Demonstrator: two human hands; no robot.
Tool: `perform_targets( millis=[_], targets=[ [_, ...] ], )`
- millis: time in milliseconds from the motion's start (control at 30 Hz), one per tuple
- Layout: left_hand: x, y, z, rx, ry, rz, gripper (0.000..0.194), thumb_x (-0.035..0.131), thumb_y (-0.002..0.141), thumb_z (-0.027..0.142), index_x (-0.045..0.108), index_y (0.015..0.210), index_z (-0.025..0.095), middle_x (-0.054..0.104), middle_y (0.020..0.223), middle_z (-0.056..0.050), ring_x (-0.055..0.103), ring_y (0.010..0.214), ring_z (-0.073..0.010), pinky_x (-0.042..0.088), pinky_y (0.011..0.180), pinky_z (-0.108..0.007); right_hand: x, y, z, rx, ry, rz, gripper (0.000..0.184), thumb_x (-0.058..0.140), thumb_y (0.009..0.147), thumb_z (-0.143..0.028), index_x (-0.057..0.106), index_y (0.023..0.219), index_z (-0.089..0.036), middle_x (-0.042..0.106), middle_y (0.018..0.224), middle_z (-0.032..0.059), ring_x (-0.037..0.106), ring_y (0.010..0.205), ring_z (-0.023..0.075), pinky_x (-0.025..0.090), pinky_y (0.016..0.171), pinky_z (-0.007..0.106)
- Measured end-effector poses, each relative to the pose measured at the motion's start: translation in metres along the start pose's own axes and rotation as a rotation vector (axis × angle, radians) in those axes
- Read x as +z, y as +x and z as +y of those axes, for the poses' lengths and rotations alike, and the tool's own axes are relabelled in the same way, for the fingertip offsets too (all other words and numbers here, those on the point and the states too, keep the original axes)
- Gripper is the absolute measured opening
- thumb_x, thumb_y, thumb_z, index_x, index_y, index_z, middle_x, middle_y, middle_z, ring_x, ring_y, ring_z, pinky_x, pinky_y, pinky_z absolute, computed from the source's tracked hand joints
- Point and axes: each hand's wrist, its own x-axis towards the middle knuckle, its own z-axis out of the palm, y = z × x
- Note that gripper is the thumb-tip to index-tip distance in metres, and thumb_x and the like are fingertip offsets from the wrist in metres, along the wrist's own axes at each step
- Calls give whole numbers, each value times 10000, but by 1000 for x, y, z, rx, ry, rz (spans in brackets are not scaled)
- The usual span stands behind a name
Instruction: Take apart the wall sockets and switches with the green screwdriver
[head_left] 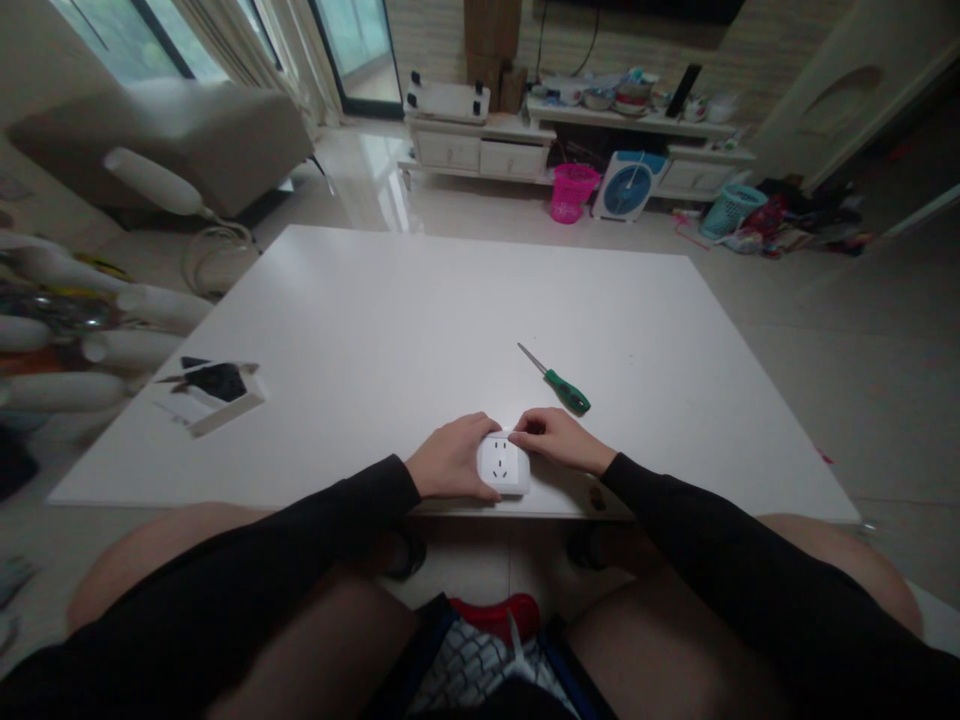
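A white wall socket (501, 464) with several dark slots lies near the front edge of the white table (450, 320). My left hand (455, 459) grips it from the left, thumb at its near edge and fingers at its far edge. At the socket's upper right corner, my right hand (555, 437) has its fingertips pinched against the edge; whether they hold a small part is hidden. Just beyond my right hand lies a screwdriver (568, 391) with a green handle, its shaft pointing away to the left.
On the table's left side sits an open white box (229, 408) with dark contents. Past the far edge stand a pink basket (574, 193), a blue fan (628, 187) and a low white cabinet (517, 159). White padded rods (142, 350) crowd the left.
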Motion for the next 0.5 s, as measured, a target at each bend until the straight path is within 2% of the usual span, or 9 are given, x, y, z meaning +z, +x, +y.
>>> perform_targets(
  millis=[200,500],
  targets=[
    [0,1,1,5,-6,3,788,942,553,498,618,1198,181,671,1136,-102,662,1009,-323,549,884,-475,1,7,6,54,64,-18,235,726,830,-386,724,748,-166,695,722,37,584,701,165,425,661,301],
    [1,1,-2,55,-15,-10,820,947,576,497,618,1253,173,672,1189,-126,648,1067,-329,526,940,-473,2,13,10,141,185,-49,283,753,761,-437,655,691,-182,651,670,16,553,647,151,405,616,288]
  ],
)
